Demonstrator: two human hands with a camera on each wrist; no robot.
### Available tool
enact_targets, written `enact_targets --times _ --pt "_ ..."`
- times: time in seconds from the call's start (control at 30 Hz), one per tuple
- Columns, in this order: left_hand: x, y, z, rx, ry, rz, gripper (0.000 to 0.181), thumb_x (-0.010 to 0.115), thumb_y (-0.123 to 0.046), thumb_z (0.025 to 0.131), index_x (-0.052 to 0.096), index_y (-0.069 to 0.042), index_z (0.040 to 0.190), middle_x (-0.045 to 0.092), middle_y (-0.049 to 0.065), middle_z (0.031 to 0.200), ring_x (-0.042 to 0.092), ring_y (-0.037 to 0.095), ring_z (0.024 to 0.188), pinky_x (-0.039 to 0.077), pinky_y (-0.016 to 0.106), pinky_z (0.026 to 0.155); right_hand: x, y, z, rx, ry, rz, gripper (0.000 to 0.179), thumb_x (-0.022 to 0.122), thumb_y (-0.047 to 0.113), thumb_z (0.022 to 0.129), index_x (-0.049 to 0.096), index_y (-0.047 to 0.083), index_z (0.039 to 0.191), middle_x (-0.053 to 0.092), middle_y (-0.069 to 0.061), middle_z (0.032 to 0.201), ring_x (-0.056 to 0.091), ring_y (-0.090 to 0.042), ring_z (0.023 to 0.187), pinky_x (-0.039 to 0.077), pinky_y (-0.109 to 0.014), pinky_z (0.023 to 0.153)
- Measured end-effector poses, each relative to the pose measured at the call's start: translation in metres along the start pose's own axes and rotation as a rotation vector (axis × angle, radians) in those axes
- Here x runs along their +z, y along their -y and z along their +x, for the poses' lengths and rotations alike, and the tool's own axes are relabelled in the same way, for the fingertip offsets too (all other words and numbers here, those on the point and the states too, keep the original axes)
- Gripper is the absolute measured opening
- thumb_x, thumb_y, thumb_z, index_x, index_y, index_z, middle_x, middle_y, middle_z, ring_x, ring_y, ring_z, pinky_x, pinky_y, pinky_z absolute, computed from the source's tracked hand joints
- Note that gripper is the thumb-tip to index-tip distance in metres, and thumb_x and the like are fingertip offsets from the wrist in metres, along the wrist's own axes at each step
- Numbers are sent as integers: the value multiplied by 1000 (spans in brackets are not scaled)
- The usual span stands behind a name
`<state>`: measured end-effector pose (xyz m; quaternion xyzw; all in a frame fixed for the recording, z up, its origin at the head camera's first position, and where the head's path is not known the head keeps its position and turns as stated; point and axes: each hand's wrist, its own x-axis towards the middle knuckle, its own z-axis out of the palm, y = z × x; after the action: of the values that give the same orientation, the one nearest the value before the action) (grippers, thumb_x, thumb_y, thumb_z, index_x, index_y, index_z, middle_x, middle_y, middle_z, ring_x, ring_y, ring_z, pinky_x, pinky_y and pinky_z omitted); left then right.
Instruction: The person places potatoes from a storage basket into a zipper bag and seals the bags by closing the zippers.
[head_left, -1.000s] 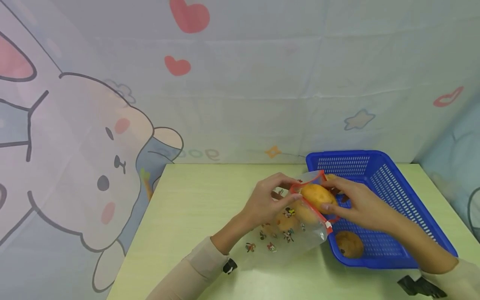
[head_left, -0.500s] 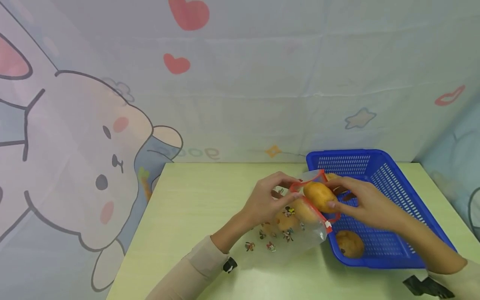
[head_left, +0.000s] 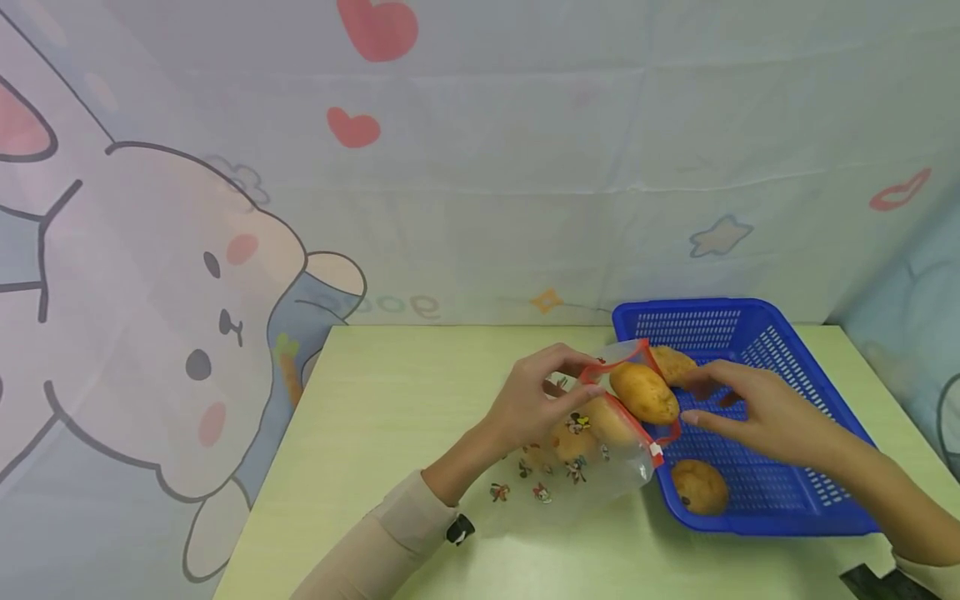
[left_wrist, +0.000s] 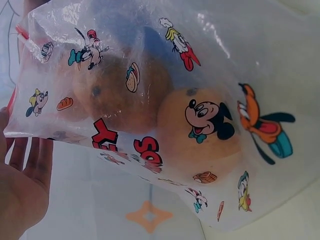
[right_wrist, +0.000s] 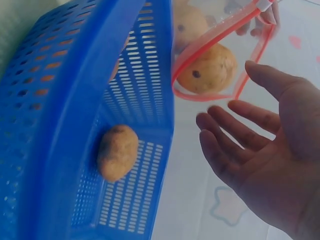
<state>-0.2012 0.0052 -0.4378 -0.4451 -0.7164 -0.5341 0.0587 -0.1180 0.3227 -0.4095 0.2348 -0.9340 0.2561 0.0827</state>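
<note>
My left hand (head_left: 528, 400) pinches the red-edged rim of a clear zip bag (head_left: 551, 500) printed with cartoon figures. Several potatoes show through its plastic; two large ones (left_wrist: 200, 132) fill the middle of the left wrist view. At the spread mouth sits another potato (head_left: 645, 393), framed by the red zip. Just right of it is my right hand (head_left: 765, 412), fingers apart and holding nothing. The right wrist view shows that palm (right_wrist: 280, 175) with a gap between the fingertips and the potato (right_wrist: 210, 70) in the opening.
A blue slotted basket (head_left: 787, 367) stands right of the bag, whose mouth overlaps its left rim. Inside lie one potato (head_left: 700, 487) at the front left and another (head_left: 672, 364) at the back. Behind the table (head_left: 420, 400) hangs a printed cloth (head_left: 487, 250).
My right hand has let go of the potato at the bag's mouth and drawn back to the right. The potato stays in the opening; my left hand keeps its hold.
</note>
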Motion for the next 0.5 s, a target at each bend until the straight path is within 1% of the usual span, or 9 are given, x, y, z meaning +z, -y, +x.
enact_targets --times 0.07,0.17,0.23,0.3,0.37,0.5 --pt "0 0 0 -2 0 -1 25 79 -16 99 74 -12 123 73 -3 114 67 6 101 64 24 72 0 -2 -7 9 26 10 35 85 26 94 72 15 124 74 6 119 68 -9 98 62 -30 80" --pt "1 1 0 -7 -2 -6 25 79 -17 99 74 -12 123 73 -3 115 67 6 103 64 25 72 1 -4 -17 7 101 32 37 84 31 94 71 17 126 73 8 120 66 -5 99 62 -32 81" --pt "1 2 0 -8 -3 -6 25 79 -17 99 74 -13 123 73 -3 115 67 6 103 64 25 72 3 -5 -23 1 158 58 41 84 35 94 70 17 128 72 7 122 67 -7 102 62 -34 83" --pt "2 2 0 -8 -4 -10 24 79 -17 99 74 -13 122 73 -3 115 67 6 103 64 25 72 6 -5 -28 -8 215 83 46 83 38 94 68 15 131 71 4 125 67 -11 105 62 -35 84" --pt "2 3 0 -7 -4 -15 24 79 -17 99 75 -13 122 73 -3 115 67 7 103 64 25 71 9 -4 -33 3 260 113 52 83 41 94 66 14 135 71 1 128 67 -14 108 62 -36 85" --pt "4 4 0 -6 -7 -28 23 79 -16 99 75 -12 121 73 -1 114 68 8 103 64 25 70 14 -4 -40 45 289 158 61 84 44 92 62 15 140 69 -1 130 66 -15 108 62 -33 83"
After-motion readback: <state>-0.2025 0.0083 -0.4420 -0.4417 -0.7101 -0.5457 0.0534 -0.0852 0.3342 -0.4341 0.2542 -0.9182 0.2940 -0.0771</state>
